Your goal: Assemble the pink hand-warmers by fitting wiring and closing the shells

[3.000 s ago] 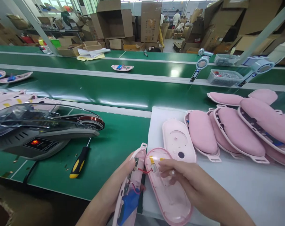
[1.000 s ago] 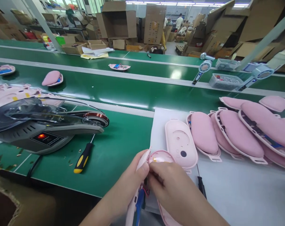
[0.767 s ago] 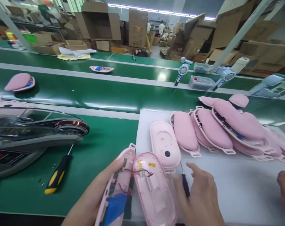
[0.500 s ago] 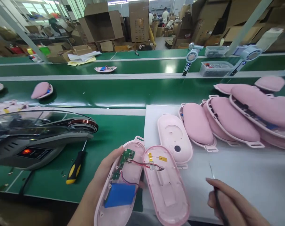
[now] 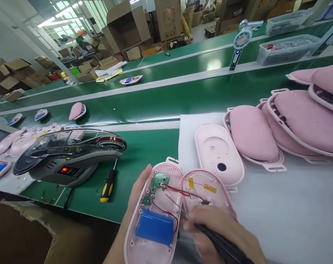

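Shell (image 5: 147,253) of pink plastic is lying open, inner side up, in the person's left hand (image 5: 136,190), whose fingers are curling around its outer edge in a partly closed hold. Inside it, just beside the left hand, a blue battery (image 5: 154,227) is sitting below a green circuit board (image 5: 158,183). Red and black wires (image 5: 182,191) are running from the board across to a second shell (image 5: 221,200), which is lying beside the first and partly under the right hand (image 5: 218,227). Yellow tape (image 5: 210,188) is showing beyond the right hand's fingers. That right hand is closing its thumb and fingers on a black-handled tool (image 5: 221,242), and the thin metal tip is reaching leftward over the first shell; I can't tell whether it's touching anything.

Past the right hand, a pale pink cover (image 5: 219,150) with a black dot is lying on a white sheet (image 5: 292,205), and padded pink pieces (image 5: 252,134) are leaning together to its right. Out to the left of the left hand, a yellow-and-black screwdriver (image 5: 108,185) is resting on the green table (image 5: 139,143), near a grey machine (image 5: 62,168) whose red light is glowing.
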Demonstrator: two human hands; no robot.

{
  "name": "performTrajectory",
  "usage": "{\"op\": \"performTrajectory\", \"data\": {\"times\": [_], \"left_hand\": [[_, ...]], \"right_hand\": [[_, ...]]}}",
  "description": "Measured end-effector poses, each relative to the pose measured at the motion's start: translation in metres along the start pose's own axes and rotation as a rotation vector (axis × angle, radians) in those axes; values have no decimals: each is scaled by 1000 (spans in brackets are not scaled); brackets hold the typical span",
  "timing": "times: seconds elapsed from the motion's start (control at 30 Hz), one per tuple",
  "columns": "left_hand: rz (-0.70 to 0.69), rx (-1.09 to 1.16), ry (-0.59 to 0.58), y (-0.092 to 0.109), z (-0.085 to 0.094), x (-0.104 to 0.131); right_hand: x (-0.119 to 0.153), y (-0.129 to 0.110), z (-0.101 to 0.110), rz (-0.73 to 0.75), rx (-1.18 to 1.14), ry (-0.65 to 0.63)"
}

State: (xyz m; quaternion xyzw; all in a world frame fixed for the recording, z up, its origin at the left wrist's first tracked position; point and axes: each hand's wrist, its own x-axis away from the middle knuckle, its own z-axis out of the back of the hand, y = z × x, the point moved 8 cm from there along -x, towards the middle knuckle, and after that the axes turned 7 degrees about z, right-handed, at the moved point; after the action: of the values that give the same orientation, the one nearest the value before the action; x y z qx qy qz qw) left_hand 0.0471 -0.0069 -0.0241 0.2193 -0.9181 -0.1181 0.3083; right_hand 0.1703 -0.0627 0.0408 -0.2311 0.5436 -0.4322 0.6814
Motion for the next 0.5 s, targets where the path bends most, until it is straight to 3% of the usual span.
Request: {"op": "performTrajectory", "data": {"times": [0.17, 0.5], "left_hand": [[-48, -2, 52, 1, 5, -4], [28, 23, 6, -4, 4, -5]], "right_hand": [[3, 4, -14, -33, -60, 98], [-5, 3, -18, 38, -46, 28]]}}
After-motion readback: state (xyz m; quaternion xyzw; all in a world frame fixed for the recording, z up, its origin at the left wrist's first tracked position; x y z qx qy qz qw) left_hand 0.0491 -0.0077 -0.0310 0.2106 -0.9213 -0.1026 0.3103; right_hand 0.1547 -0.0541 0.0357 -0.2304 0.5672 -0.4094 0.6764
